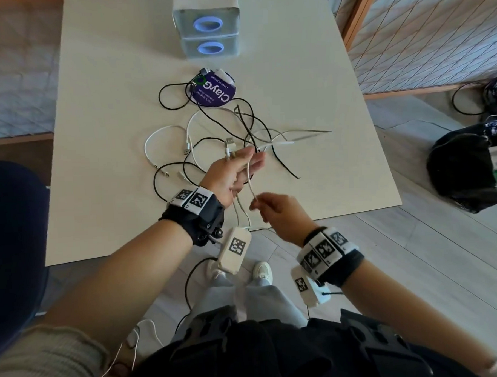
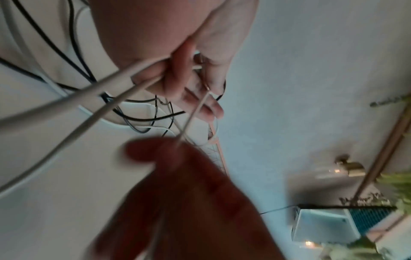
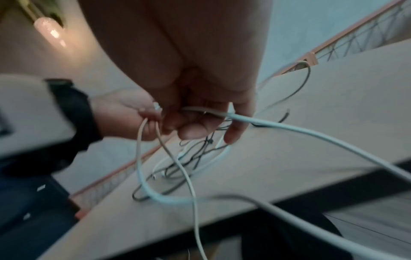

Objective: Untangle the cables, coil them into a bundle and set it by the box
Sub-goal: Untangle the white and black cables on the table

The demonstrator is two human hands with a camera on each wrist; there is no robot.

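Closest in, right hand [image 1: 277, 212] pinching a pale cable [image 1: 249, 177] between thumb and fingertips, just off the near edge of the table [image 1: 103, 154]. Just beyond, left hand [image 1: 235, 174] raised over the tabletop, fingers partly curled round loops of that same pale cable, a plug end [image 1: 229, 146] poking up past the fingertips; from the left wrist view, two strands running through the curled fingers [image 2: 184, 70]. Coiling already under way, then, with the one cable being fed across turn by turn, though only this one looks gathered so far. Slack hanging down below the table edge toward the floor. Next move likely another wrap round the left hand, calling for a steady pull and a watchful eye, since the far run of the cable looks caught up in the heap. Past the hands, black cables [image 1: 211, 150] and white cables [image 1: 165, 140] sprawled and crossing on the tabletop, still plainly knotted together, so most of the untangling looks left to do. Further on, a round purple card [image 1: 213, 88] lying flat under a black loop. At the far end, the box [image 1: 206, 22], a pale two-drawer unit with blue ring pulls, well apart from the heap. Light, matt tabletop; pale plank flooring around it; wooden-framed lattice panels to the right and dark bags [image 1: 465, 167] on the floor beside.
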